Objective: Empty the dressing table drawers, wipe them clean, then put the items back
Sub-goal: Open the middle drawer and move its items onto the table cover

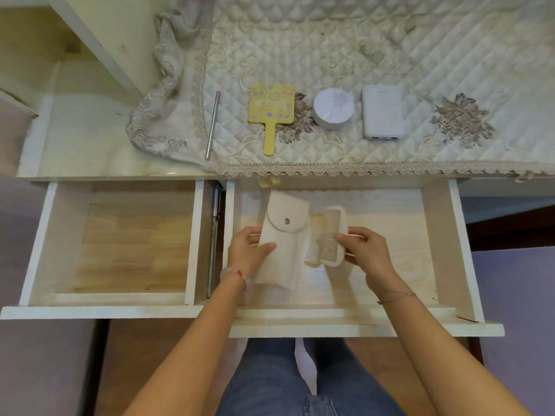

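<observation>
1. Step, as I judge it: emptying the right drawer (pixel 439 250). The left drawer (pixel 132 244) shows only bare wood, while a rod (pixel 213 124), mirror (pixel 271 105), jar (pixel 333 108) and power bank (pixel 382 112) lie in a row near the tabletop's front edge. They could equally be going back in.
2. The left hand (pixel 247 253) grips the pouch (pixel 285 223), thumb on top and fingers curled under its left edge.
3. The right hand (pixel 368 250) pinches the comb (pixel 330 232) by its right edge.
4. Both items sit mid-drawer, towards its back edge and just beside each other; whether they are lifted off the floor is unclear.
5. If emptying, the next move calls for lifting both clear of the back rim and onto the tabletop.
</observation>
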A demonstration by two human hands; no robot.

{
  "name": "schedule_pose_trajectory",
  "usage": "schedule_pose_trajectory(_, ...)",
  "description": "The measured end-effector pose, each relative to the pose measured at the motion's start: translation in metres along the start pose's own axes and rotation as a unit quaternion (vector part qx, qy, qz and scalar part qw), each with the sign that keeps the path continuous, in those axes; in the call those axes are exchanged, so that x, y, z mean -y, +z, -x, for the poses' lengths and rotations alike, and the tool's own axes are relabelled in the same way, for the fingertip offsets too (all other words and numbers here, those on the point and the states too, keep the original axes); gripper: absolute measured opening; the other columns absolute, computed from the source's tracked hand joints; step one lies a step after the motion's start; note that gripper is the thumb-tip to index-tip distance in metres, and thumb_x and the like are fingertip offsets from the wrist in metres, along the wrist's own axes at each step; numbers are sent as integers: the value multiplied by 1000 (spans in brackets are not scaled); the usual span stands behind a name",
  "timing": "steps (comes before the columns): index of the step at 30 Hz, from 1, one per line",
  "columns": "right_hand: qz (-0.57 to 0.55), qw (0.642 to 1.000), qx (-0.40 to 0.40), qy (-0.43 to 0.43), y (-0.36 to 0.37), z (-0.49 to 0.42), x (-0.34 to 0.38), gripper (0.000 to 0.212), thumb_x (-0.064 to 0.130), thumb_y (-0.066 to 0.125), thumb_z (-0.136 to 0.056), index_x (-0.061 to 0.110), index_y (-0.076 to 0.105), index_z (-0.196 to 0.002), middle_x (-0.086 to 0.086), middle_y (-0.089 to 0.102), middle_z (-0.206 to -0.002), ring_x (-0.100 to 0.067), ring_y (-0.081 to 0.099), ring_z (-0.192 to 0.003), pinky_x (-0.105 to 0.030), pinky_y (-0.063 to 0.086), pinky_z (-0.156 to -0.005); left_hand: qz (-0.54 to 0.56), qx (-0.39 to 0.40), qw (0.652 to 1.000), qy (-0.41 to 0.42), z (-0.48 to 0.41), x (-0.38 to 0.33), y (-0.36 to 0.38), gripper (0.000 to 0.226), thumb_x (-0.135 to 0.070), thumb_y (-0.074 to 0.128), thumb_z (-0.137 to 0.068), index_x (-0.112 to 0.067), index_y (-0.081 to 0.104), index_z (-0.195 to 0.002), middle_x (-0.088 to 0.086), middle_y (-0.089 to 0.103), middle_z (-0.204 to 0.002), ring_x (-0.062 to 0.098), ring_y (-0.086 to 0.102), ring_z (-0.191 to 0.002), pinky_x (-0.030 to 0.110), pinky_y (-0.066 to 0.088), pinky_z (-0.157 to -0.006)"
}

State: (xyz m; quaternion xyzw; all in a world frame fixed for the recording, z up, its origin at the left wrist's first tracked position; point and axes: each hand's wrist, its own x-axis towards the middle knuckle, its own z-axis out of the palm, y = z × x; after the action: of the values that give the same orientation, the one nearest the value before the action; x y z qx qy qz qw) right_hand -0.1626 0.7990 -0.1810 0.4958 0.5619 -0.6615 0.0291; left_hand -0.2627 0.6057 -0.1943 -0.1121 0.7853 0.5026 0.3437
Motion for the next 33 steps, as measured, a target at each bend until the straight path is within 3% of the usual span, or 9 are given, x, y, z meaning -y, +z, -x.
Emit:
schedule_pose_trajectory(6,-25,999,-2,-41,-26,28,20,20,7,63,-85,6,63,-105,-8,71,-89,-16,70,-75,-20,53,-53,100,47,994,18,20,-24,-5,27,2,69,-78,-10,59,-100,13,66,-100,21,64,-87,24,51,-69)
schedule_pose_trajectory(15,-76,993,-31,-82,-59,35,53,25,10,61,-87,4,60,-111,-11,70,-97,-21,68,-85,-21,55,-56,153,99,982,59,30,-77,17,32,0,70,-78,-8,58,-107,7,69,-101,19,66,-91,30,54,-74)
schedule_pose_trajectory(19,-79,993,-26,-87,-79,28,68,28,12,59,-89,4,58,-116,-12,67,-103,-20,66,-88,-24,53,-62,193,93,975,58,33,-102,36,33,2,69,-79,-6,55,-108,8,68,-100,18,65,-87,28,53,-67)
schedule_pose_trajectory(26,-97,989,-33,-103,-135,0,102,26,7,54,-91,7,58,-117,-9,66,-107,-18,66,-89,-28,54,-68,199,71,975,68,30,-141,94,24,6,67,-79,-11,56,-91,13,67,-97,13,64,-73,18,49,-48)
schedule_pose_trajectory(28,-98,989,-28,-103,-153,-16,111,25,4,52,-90,8,58,-114,-10,66,-108,-20,66,-92,-30,56,-70,189,66,977,71,26,-153,116,24,6,68,-78,-11,56,-91,15,67,-101,15,64,-73,19,49,-50)
schedule_pose_trajectory(33,-86,990,-25,-109,-192,-60,139,31,-2,52,-89,5,55,-119,-12,65,-105,-15,66,-83,-21,57,-57,190,42,979,57,10,-191,170,30,6,66,-80,-6,55,-105,16,65,-103,16,63,-73,27,55,-61)
